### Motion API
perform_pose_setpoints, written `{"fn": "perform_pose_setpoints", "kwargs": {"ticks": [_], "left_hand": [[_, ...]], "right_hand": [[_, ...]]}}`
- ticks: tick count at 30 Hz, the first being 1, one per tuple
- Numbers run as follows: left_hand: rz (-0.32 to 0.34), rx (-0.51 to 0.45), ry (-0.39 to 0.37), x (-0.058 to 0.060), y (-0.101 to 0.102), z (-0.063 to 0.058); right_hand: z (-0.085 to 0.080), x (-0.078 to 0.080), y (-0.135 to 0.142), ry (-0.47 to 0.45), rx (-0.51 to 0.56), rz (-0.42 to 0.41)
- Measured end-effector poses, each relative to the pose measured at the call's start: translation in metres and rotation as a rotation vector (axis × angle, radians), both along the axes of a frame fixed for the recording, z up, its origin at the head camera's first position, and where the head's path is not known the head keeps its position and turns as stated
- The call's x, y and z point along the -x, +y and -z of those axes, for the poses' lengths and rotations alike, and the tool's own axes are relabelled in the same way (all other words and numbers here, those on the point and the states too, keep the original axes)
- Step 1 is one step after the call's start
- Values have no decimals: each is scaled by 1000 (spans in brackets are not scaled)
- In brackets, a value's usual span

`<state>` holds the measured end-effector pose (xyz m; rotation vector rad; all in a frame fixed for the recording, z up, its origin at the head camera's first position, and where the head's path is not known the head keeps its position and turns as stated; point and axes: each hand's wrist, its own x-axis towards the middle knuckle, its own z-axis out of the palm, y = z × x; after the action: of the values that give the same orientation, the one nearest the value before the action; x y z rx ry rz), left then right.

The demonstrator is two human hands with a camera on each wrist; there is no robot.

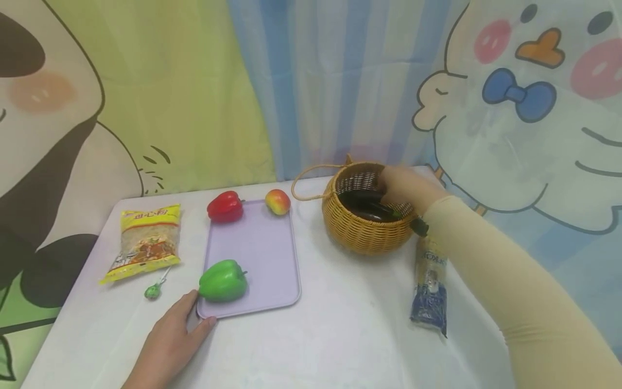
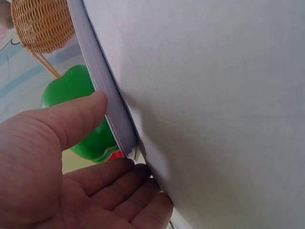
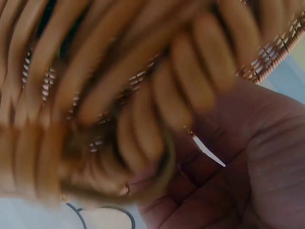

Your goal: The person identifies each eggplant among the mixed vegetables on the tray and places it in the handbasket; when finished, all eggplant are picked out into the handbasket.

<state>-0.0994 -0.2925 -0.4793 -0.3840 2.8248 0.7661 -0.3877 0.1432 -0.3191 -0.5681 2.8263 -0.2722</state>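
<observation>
My right hand [image 1: 403, 186] reaches over the far right rim into a round wicker basket [image 1: 369, 237]. Its fingers are hidden inside; in the right wrist view the blurred weave [image 3: 162, 95] covers most of them, so I cannot tell what they hold. Dark, glossy eggplants [image 1: 371, 208] lie in the basket beside that hand. My left hand [image 1: 170, 337] rests at the near left corner of a lilac tray [image 1: 262, 243], thumb along the front rim and straight fingers by the side. A green bell pepper [image 1: 223, 281] sits on the tray near those fingers.
A red bell pepper [image 1: 225, 207] and a red-yellow fruit [image 1: 278, 202] sit at the tray's far corners. Left of it lie a yellow food packet [image 1: 148, 240] and a green lollipop [image 1: 153, 292]. A blue-ended packet [image 1: 430, 292] lies right of the basket, whose handle [image 1: 303, 181] leans left.
</observation>
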Motion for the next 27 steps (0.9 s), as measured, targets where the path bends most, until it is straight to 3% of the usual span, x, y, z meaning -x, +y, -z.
{"fn": "perform_pose_setpoints", "kwargs": {"ticks": [4,11,14,22,27], "left_hand": [[-5,6,1,0,0,0],[1,7,24,-2,1,0],[3,5,24,-2,2,0],[5,19,25,-2,3,-2],[10,24,43,-4,3,-2]], "right_hand": [[6,2,-3,-12,18,-17],[12,5,-7,-29,-12,50],[15,7,-7,-32,-10,30],[23,14,4,-2,22,13],[17,14,16,63,11,-2]]}}
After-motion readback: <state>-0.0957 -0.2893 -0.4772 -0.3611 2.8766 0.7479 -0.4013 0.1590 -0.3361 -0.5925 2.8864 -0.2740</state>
